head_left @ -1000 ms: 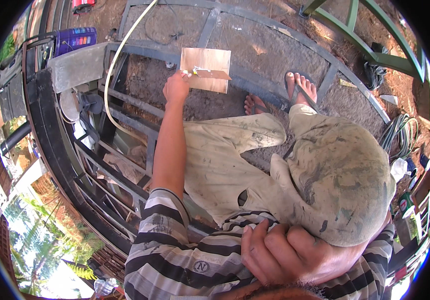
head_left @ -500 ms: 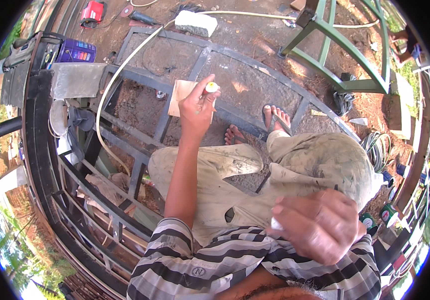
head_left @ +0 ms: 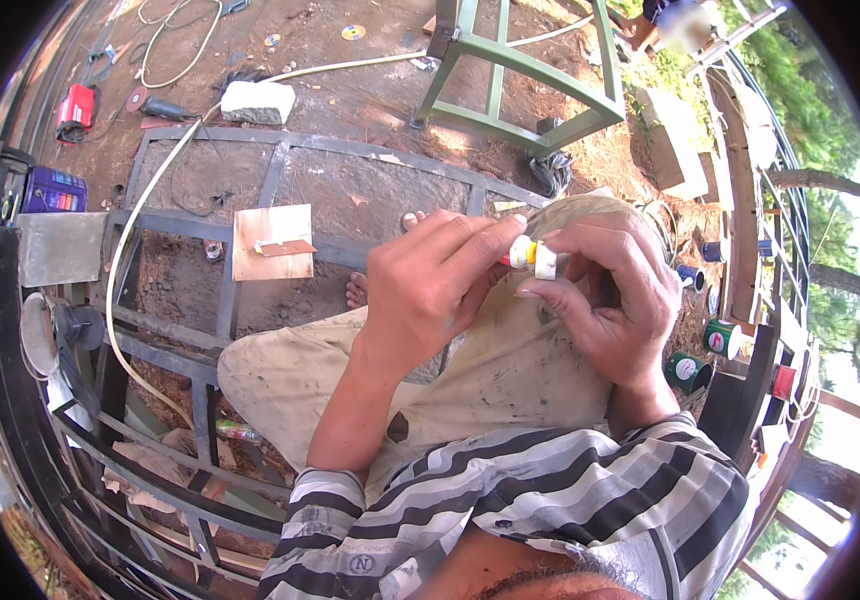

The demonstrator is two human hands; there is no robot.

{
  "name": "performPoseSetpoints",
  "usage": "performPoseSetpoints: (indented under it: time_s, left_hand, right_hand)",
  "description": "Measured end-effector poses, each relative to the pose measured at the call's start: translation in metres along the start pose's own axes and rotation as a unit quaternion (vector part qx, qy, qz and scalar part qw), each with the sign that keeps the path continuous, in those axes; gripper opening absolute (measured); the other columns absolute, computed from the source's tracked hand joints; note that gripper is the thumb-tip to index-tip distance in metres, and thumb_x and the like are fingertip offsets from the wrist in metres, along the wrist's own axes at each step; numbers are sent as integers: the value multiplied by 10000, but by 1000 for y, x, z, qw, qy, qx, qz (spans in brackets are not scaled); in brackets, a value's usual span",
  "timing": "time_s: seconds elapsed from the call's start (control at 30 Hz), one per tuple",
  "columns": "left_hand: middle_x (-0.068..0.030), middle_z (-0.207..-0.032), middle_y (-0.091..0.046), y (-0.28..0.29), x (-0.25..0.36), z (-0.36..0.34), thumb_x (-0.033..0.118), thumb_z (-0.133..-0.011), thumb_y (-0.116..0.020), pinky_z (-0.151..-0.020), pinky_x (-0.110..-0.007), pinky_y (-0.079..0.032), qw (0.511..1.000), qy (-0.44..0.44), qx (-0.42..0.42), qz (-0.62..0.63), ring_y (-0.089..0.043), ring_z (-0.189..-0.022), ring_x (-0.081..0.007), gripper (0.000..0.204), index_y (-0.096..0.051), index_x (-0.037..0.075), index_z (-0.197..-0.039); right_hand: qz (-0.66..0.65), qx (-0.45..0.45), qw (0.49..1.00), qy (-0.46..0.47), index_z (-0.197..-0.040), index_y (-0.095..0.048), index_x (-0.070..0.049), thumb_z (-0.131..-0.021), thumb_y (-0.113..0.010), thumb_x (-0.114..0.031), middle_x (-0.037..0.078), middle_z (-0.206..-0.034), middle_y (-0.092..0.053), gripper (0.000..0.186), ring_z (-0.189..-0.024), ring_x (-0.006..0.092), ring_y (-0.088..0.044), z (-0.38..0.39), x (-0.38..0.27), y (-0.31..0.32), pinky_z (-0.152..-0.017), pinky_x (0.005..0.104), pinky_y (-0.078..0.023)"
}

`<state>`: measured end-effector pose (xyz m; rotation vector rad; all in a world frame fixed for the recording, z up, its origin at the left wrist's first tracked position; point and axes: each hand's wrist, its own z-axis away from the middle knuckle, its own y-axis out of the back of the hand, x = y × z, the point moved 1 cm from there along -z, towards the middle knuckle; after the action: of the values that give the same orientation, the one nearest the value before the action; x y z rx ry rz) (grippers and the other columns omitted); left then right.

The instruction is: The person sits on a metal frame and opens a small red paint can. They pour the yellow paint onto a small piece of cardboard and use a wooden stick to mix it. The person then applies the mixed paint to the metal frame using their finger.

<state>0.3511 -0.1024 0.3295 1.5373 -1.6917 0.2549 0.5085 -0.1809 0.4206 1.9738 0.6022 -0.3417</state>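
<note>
Dark metal gate frame (head_left: pixel 350 150) lies flat on the dirt, spanning most of the ground ahead. Green steel stand (head_left: pixel 520 70) sits beyond it, well apart. Plywood square (head_left: pixel 272 242) rests on a frame bar, left of the hands. Left hand (head_left: pixel 430 285) and right hand (head_left: pixel 605 290) meet above the lap. Small yellow-and-white tube (head_left: pixel 528 256) sits between them, long axis roughly horizontal, white cap end pointing right. Left thumb and forefinger pinch the tube body; right fingertips close on the cap end. Both hands are closed around it.
</note>
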Motion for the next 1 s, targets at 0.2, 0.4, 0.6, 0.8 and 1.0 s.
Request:
performPoseSetpoints:
  time_s: [0.2,0.4,0.6,0.8,1.0]
  left_hand:
    - [-115,-911,-731,10,4,7,-63,-659,-787,-666,-377,-545,999,3,36,-9,-687,-794,-284,498,-739,45,-1142]
    - [-111,-899,-718,18,6,8,-57,-676,-766,-692,-381,-561,1000,-1,8,1,-689,-798,-293,484,-733,27,-1151]
    - [-74,-994,-726,24,10,6,16,-695,-771,-727,-377,-549,1000,-8,-17,-6,-688,-839,-259,498,-716,56,-1189]
    - [-115,-941,-716,25,2,11,6,-758,-737,-736,-410,-554,998,26,-14,59,-685,-839,-314,443,-710,90,-1192]
    - [-128,-913,-700,32,10,13,19,-766,-740,-793,-416,-572,999,24,-33,35,-691,-854,-340,392,-717,81,-1152]
  right_hand:
    - [8,-31,999,-24,-1030,-728,-63,-720,-880,-91,82,-971,-708,347,-740,194,-680,4,-9,-1,-608,308,-546]
    - [37,-31,998,28,-988,-722,-35,-665,-926,-125,90,-938,-704,393,-690,176,-651,-1,-7,-6,-611,299,-526]
    - [6,-69,996,50,-1007,-734,-63,-708,-909,-135,98,-941,-718,354,-811,263,-719,-2,-3,-2,-686,359,-582]
    - [-7,-100,993,55,-1080,-740,-55,-747,-884,-127,104,-1004,-723,370,-857,285,-732,-6,-14,3,-732,372,-595]
    - [-7,-115,993,13,-1036,-732,-46,-770,-862,-112,92,-845,-699,303,-739,289,-706,-1,-14,3,-662,391,-563]
